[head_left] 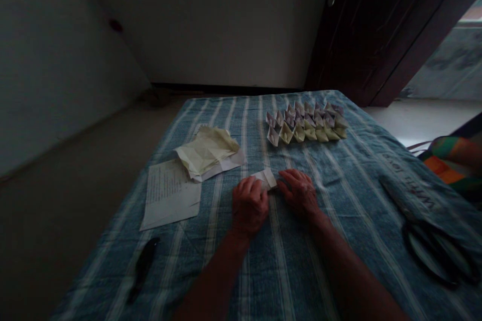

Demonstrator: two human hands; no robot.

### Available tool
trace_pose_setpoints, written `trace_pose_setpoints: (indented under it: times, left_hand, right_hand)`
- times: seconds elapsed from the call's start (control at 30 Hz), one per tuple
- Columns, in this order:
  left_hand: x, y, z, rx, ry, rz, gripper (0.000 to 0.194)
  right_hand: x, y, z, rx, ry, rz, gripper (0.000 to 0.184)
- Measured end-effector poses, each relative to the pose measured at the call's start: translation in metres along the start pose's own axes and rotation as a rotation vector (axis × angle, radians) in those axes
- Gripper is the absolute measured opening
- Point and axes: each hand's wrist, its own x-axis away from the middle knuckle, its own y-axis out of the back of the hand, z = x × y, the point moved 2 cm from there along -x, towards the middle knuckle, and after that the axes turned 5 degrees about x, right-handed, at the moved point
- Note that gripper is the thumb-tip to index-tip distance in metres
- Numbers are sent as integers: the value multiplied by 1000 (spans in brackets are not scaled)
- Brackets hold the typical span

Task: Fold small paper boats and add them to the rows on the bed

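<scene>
A small piece of folded white paper (264, 178) lies on the blue striped tablecloth (350, 170), held down between my two hands. My left hand (248, 205) curls over its left end, and the fingertips of my right hand (299, 192) press against its right end. Beyond my hands, several folded paper boats (305, 123) stand in tight rows. To the left lie a crumpled pale yellow paper pile (206, 152) and a sheet with printed lines (169, 193).
Black-handled scissors (437, 256) lie on the cloth at the right, and a dark slim object (143, 268) lies near the left edge. Past the cloth's far end are a floor, a wall and a dark door. Multicoloured fabric (450, 160) shows at the far right.
</scene>
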Motion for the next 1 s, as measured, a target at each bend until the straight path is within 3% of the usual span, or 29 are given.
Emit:
trace_pose_setpoints:
  times: [0.4,0.7,0.83,1.0]
  left_hand:
    - [-5,-4,10,85,-146,31,15]
    - [-5,-2,24,239,-358,70,30]
    - [-7,0,31,234,-365,98,31]
    - [-8,4,29,179,-340,133,34]
  right_hand:
    - [1,0,-1,-17,-9,-66,25]
    - [5,10,5,-91,197,-156,26]
    - [6,11,9,-135,281,-191,24]
    - [7,10,13,-140,374,-124,23]
